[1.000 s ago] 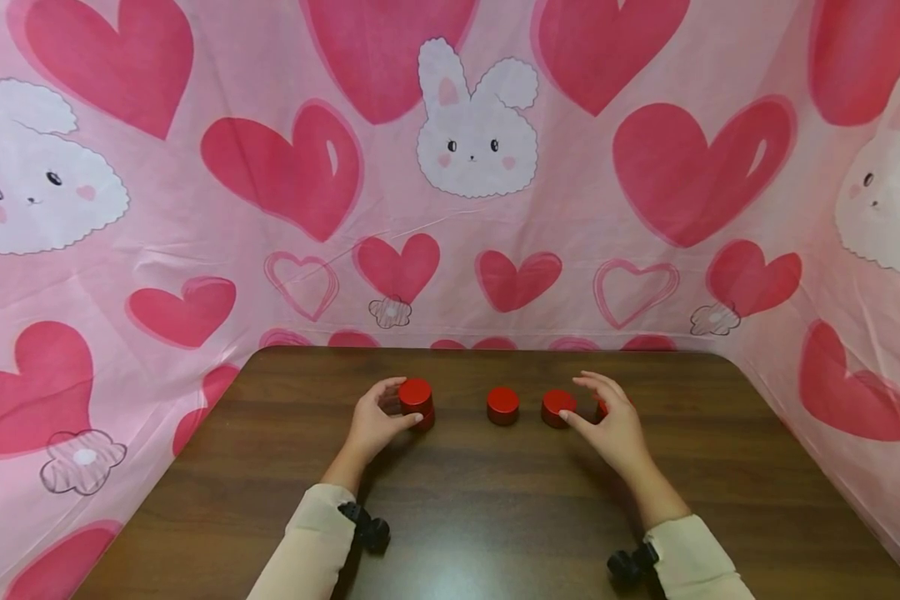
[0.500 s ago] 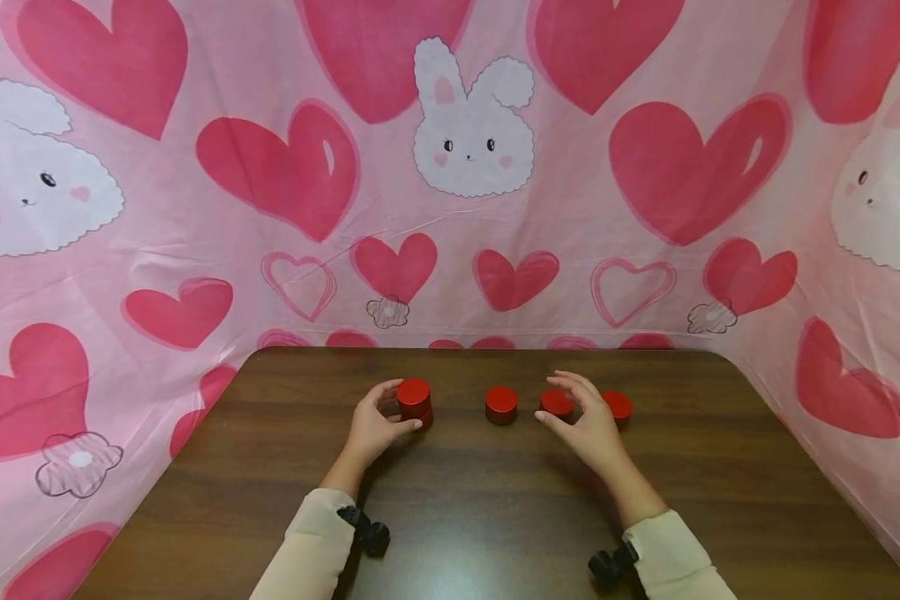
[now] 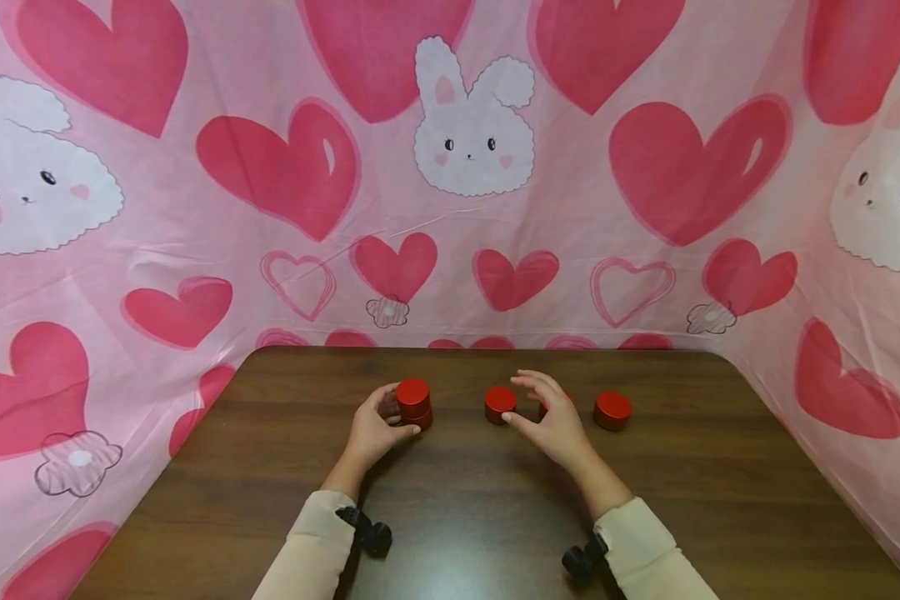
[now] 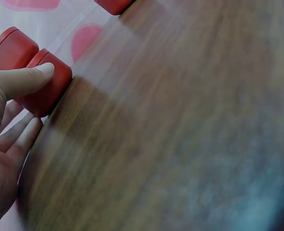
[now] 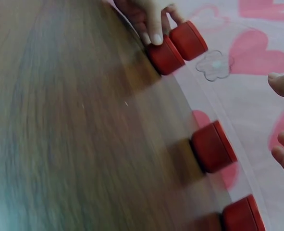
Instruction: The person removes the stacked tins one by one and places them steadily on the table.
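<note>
Left hand (image 3: 373,431) pinches the lower red cylinder (image 4: 56,84) at its two o'clock, upper red cylinder (image 3: 413,398) stacked on top; right hand (image 3: 558,425) spread, thumb well off the fingers, single red cylinder (image 3: 498,403) at nine o'clock on the counter (image 3: 472,500)!

1. Table (image 3: 457,508): wood-grained top, smooth, with a soft sheen.
2. Red cylinders (image 3: 612,411) on the table: smooth, metal-looking, satin-glossy tops.
3. Backdrop (image 3: 450,225) behind the table: thin, creased, printed cloth, faintly shiny.
4. Sleeves (image 3: 307,546) over the table: matt cloth.
</note>
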Tool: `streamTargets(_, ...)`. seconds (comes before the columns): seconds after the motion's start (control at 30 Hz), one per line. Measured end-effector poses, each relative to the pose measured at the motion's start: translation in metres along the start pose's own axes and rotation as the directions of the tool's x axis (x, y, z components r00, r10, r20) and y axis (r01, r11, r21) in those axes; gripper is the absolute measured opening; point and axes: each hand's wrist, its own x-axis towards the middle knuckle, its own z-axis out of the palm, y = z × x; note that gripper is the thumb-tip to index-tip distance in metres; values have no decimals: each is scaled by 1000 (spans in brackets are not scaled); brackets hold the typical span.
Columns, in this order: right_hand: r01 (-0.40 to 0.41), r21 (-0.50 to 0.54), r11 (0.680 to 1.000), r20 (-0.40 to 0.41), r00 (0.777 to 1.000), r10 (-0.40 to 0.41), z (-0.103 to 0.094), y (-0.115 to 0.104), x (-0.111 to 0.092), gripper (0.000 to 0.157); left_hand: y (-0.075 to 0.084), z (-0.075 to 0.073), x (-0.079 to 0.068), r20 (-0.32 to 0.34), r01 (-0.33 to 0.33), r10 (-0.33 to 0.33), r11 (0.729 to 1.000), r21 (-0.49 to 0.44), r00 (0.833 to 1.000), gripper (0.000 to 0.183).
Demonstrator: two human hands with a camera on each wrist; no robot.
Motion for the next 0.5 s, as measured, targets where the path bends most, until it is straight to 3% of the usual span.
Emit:
streamTargets(0.2,24,52,998,14,1000,-24,17,-2,4,53,-2,1,0,-10,-28,28,1000,-10,1000,76)
streamTargets(0.5,16,52,999,86,996,-21,37,-8,11,51,-1,2,-1,-20,-33,33,999,-9,999,74)
